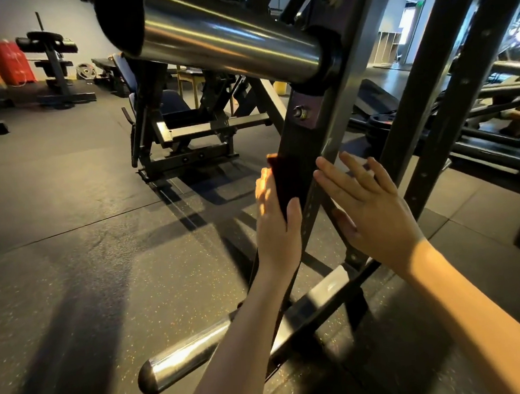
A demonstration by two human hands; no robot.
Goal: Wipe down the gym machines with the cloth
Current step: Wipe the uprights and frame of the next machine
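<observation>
A black steel upright [303, 149] of a gym machine slants up through the middle of the view. My left hand [278, 223] holds a dark reddish cloth [285, 182] flat against the upright's left face, thumb over the cloth's lower end. My right hand [369, 203] is just right of the same upright, fingers straight and spread, palm toward the frame; I cannot tell whether it touches the metal. A thick chrome weight sleeve [226, 39] juts out from the upright above both hands.
A second chrome peg [184, 357] sticks out low near the rubber floor [68, 245]. More black uprights [448, 64] stand to the right. Another plate-loaded machine [183, 122] sits behind, a bench stand [53, 57] and red boxes [13, 66] at far left.
</observation>
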